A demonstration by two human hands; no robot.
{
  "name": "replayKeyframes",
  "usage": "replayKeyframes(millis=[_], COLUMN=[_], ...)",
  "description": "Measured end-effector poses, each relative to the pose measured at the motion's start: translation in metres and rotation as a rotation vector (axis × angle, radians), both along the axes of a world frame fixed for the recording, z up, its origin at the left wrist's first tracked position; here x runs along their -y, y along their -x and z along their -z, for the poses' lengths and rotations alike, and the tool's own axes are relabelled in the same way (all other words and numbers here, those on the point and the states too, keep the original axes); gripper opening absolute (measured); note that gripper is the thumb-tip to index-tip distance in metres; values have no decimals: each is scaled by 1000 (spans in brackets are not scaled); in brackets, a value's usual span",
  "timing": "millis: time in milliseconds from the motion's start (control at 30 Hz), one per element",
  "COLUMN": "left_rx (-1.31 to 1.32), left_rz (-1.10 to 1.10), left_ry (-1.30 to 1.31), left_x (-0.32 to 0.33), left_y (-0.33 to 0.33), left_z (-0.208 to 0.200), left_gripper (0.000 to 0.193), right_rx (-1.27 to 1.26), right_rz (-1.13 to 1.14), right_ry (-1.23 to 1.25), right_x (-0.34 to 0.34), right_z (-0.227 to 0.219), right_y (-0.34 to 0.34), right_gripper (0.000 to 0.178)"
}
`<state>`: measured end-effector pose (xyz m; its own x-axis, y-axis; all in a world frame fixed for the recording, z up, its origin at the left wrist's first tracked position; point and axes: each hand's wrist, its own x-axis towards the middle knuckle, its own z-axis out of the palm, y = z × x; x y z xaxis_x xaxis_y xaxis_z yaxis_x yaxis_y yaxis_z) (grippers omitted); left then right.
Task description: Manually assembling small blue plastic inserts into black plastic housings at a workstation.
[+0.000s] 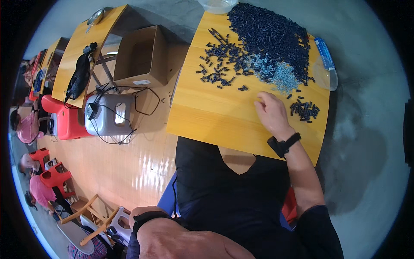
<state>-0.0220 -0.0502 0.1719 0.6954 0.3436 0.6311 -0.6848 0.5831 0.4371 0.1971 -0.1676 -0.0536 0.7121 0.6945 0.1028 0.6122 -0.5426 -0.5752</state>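
My right hand [271, 111] is low over the yellow table [207, 112], its fingers curled together. Whatever they may hold is too small to make out. Just beyond it lies a heap of small silvery screw-like pieces [284, 77], and to its right a small cluster of black tube-shaped parts [305, 110]. A large mound of similar black parts [269, 34] covers the far side, with a looser scatter [220, 64] to the left. My left hand [137, 211] is down at the lower edge, away from the table, its fingers hidden behind the wrist and a black band.
Dark scissors [218, 36] lie at the table's far left. A clear tray [324, 74] with a blue packet [324, 52] sits at the right edge; a clear bowl [217, 5] stands at the far edge. Leftward are a cardboard box [142, 56], a grey stool [110, 114] with cables, and people.
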Motion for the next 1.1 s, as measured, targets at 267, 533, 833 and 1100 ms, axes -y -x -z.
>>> replayKeyframes(millis=[267,533,833,1100], left_rx=[-19,-1210,-1369,-1406], left_rz=[394,-191,-203,-216], left_ry=[-150,-271,-404,-444], left_x=[-48,-52,-46,-48], left_y=[-16,-40,-54,-57], left_z=[48,194,241,243], left_gripper=[36,22,20,19], right_rx=[30,56,52,124], right_rz=[22,-9,13,-25], right_ry=[167,156,206,185], right_x=[-22,-42,-45,-52], right_z=[8,8,4,9], right_y=[-18,-11,-16,-19], right_gripper=[20,20,20,16])
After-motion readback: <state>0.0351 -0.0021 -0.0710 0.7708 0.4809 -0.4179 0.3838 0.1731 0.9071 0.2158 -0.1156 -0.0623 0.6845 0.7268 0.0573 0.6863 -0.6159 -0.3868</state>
